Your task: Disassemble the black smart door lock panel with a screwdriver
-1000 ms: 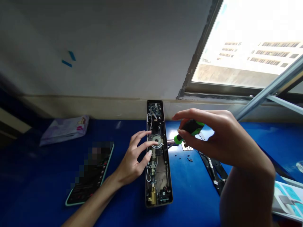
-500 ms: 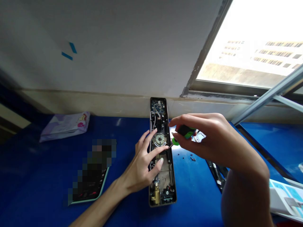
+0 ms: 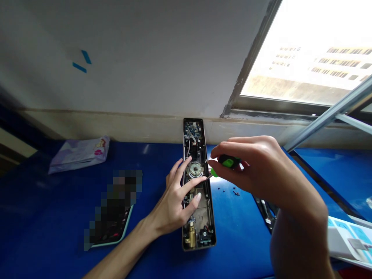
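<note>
An opened long black housing, which looks like an electronic door lock (image 3: 203, 213), lies lengthwise on the blue table. Inside it are a circuit board (image 3: 194, 130), a round metal part (image 3: 195, 169), white wires and a brass cylinder (image 3: 192, 236). My left hand (image 3: 180, 199) rests across its middle with fingers spread. In my right hand (image 3: 255, 162), closed around the handle, is a green and black screwdriver (image 3: 228, 161). Its shaft points down and left to the housing's right edge, close to my left index fingertip. The tip is too small to make out.
Several small dark screws (image 3: 236, 193) lie right of the housing. A phone (image 3: 116, 224), partly blurred out, lies left, with a purple-white packet (image 3: 78, 153) behind it. Dark parts (image 3: 266, 211) sit under my right forearm. A metal bar (image 3: 328, 116) slants across the right side.
My right hand has tipped slightly, and the screwdriver handle lies a little flatter. My left hand keeps its place on the housing. The whole view has shifted slightly.
</note>
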Motion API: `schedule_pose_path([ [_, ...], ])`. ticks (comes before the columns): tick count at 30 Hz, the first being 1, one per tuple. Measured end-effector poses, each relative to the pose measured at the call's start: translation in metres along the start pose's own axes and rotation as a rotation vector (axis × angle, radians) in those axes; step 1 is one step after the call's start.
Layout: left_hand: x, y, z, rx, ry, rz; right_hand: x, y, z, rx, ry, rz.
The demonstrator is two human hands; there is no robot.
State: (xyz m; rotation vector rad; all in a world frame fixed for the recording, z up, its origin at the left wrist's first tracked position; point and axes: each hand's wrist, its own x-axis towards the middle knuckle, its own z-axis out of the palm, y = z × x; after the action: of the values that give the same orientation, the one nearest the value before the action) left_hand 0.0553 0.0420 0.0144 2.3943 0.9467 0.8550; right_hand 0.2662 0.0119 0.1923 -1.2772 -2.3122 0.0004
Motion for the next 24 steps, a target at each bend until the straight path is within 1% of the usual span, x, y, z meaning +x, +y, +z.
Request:
schedule_pose_path([
  [4, 0.0, 0.001, 0.001, -0.04, 0.048, -0.007, 0.002, -0.011, 0.004, -0.111, 0.002, 0.054],
  [10, 0.005, -0.005, 0.002, -0.19, 0.191, -0.201, 0.003, -0.017, 0.009, -0.159, 0.047, 0.221],
  [14, 0.007, -0.01, 0.002, -0.338, 0.191, -0.245, 0.001, -0.017, 0.009, -0.136, 0.034, 0.246],
  [17, 0.007, -0.01, 0.002, -0.36, 0.189, -0.26, 0.0, -0.018, 0.008, -0.149, 0.029, 0.261],
  [20, 0.007, -0.009, 0.002, -0.393, 0.187, -0.273, 0.0, -0.018, 0.008, -0.199, 0.053, 0.282],
  [24, 0.007, -0.009, 0.003, -0.447, 0.201, -0.287, -0.001, -0.018, 0.008, -0.176, 0.066, 0.246],
])
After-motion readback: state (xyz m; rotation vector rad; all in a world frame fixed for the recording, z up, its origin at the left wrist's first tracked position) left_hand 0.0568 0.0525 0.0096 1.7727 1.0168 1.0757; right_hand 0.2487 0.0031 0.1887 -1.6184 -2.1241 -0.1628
